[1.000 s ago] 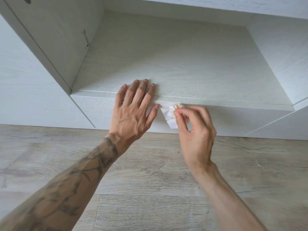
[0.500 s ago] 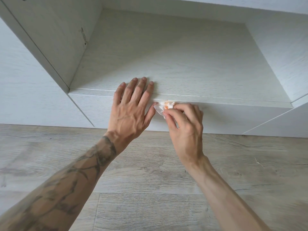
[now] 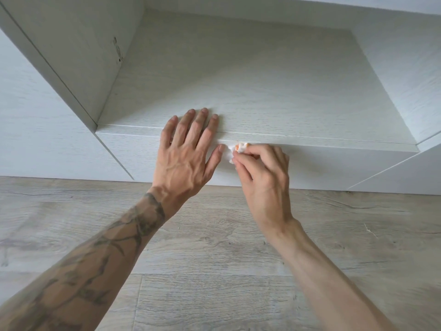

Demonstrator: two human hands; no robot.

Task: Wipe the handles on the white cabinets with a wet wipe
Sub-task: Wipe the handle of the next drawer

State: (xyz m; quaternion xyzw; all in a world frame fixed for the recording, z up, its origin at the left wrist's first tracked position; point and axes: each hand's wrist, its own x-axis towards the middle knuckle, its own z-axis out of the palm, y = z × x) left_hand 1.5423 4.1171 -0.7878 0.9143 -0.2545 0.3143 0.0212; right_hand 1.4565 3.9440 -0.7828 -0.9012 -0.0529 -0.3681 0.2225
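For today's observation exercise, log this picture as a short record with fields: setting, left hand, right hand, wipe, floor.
setting: low white cabinet seen from above, open shelf over a drawer front
left hand: flat, fingers spread, pressed on the cabinet's front edge, holding nothing
right hand: pinching a wet wipe against the groove under the shelf edge
wet wipe: white, crumpled, orange marks on it
floor: grey wood-look planks

Soft, even daylight fills the scene, bright without glare. The white cabinet (image 3: 262, 87) reads pale grey-green in its recess, darkest toward the back left corner. The left hand (image 3: 188, 158) casts only a faint shadow at its fingertips. The wood-grain floor (image 3: 214, 247) is sharp. Wide-angle distortion bends the cabinet edges outward toward the frame corners; both forearms stretch large at the bottom edge.
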